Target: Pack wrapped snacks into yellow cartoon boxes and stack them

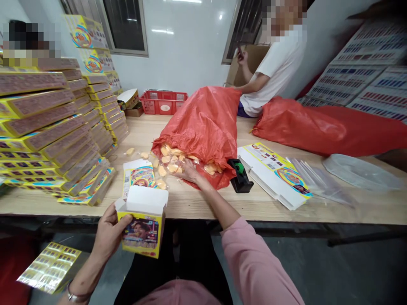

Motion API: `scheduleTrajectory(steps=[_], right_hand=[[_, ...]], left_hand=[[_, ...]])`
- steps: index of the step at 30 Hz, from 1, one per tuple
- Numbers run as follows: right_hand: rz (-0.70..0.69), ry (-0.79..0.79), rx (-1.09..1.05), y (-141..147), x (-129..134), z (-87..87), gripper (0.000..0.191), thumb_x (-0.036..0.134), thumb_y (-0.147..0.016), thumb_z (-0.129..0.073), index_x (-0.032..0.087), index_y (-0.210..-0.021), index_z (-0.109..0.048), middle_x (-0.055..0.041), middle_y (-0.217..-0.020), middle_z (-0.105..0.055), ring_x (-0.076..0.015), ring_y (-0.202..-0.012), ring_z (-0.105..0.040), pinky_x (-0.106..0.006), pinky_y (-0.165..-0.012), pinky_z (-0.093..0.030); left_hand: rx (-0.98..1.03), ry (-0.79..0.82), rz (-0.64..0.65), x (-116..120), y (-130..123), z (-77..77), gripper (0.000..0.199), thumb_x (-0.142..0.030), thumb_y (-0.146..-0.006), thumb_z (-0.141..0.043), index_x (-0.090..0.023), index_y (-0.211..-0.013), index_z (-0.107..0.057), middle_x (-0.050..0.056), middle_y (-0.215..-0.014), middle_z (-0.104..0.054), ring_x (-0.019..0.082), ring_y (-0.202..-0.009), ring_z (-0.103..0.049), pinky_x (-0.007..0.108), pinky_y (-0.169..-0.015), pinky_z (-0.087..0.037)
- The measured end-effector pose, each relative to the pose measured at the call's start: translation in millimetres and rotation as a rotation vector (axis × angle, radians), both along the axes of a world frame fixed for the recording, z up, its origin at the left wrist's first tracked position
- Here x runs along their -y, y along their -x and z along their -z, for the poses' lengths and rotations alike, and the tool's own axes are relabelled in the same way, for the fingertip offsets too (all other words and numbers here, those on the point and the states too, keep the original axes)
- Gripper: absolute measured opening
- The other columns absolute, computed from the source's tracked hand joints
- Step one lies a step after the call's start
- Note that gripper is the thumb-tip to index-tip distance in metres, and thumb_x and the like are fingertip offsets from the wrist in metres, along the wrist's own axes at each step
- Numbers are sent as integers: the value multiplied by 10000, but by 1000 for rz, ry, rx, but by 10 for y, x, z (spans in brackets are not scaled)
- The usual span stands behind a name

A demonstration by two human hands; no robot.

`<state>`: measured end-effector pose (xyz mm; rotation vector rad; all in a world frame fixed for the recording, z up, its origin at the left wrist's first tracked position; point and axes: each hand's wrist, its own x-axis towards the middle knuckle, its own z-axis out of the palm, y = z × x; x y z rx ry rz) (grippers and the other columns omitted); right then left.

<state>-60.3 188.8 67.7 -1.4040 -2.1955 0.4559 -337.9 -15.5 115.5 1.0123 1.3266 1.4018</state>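
Observation:
My left hand [110, 233] grips a small yellow carton [141, 233] with its white top flaps standing up, held just off the table's front edge. My right hand [190, 173] reaches to the mouth of a large red woven sack [206, 123], among small wrapped yellow-orange pieces [162, 170] that spill onto the wood. Its fingers are partly lost among the pieces, so I cannot tell whether any are held. Behind the carton lies another printed carton [140, 173], partly covered by the first.
Tall stacks of yellow boxes [47, 118] fill the left side. Right of the sack are a black tape dispenser [241, 176], flat cartons [276, 173] and clear plastic bags [321, 182]. A red basket [163, 102] stands behind. A person in white [280, 67] sits beyond, holding a phone.

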Motion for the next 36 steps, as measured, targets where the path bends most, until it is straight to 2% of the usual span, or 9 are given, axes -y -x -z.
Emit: scheduleTrajectory(steps=[6,11,16,18,21,26,29,33,36], right_hand=[[-48,-33,9,-590,454,-58,370,433,-823,-717,176,-1084,-673,-102,-1155,-589,-232,-1079,-558,-364,-938,-447],[71,88,66,-1095,843,-186,380,451,-754,-773,167,-994,-691,-95,-1085,-633,-250,-1033,-599,-362,-910,-467],[180,42,-131,-812,694,-216,633,497,-824,-690,185,-1350,-522,-136,-1317,-575,-274,-1221,-535,-401,-1026,-409],[181,81,-119,-591,561,-146,701,476,-783,-738,200,-1380,-497,-140,-1332,-569,-297,-1232,-523,-430,-1026,-403],[158,44,-112,-388,443,-17,566,394,-781,-749,187,-1281,-581,-129,-1269,-607,-287,-1197,-534,-435,-1022,-395],[218,-94,-186,-583,560,11,364,223,-822,-629,141,-1177,-612,-131,-1169,-623,-256,-1122,-549,-406,-1001,-407],[326,-227,-251,-799,720,-56,329,225,-836,-568,145,-1152,-608,-140,-1165,-609,-269,-1126,-532,-430,-1023,-393],[441,-369,-511,-901,868,-183,351,346,-851,-567,151,-1142,-579,-138,-1140,-592,-245,-1049,-569,-392,-925,-482],[455,-421,-713,-836,914,-392,406,413,-858,-577,163,-1175,-526,-137,-1179,-560,-221,-1026,-588,-343,-841,-527]], left_hand=[[120,47,59,-86,-89,-121,554,-465,-621,-841,-202,-1057,-621,39,-962,-754,212,-794,-725,277,-676,-603],[93,82,122,-187,-131,-150,531,-469,-641,-827,-198,-1039,-603,23,-925,-753,193,-698,-719,264,-600,-594],[85,90,305,-289,-533,-179,506,-464,-668,-817,-194,-1034,-594,26,-911,-760,186,-668,-716,264,-594,-585],[105,100,417,-307,-713,-193,491,-457,-692,-805,-198,-1050,-590,30,-904,-763,200,-690,-728,274,-601,-587],[129,132,519,-314,-848,-205,457,-448,-723,-787,-213,-1054,-578,21,-881,-769,217,-712,-744,296,-616,-596],[66,128,419,-342,-719,-203,498,-470,-695,-800,-203,-1050,-575,25,-874,-775,217,-695,-745,302,-610,-603],[21,105,366,-414,-669,-195,531,-491,-676,-803,-199,-1061,-583,30,-894,-776,223,-728,-748,311,-637,-604],[-84,37,316,-571,-830,-203,567,-507,-607,-835,-167,-1005,-617,59,-921,-774,246,-797,-744,312,-674,-594],[-150,-30,391,-690,-1063,-248,525,-496,-629,-824,-164,-988,-633,78,-967,-771,257,-851,-738,321,-713,-586]])
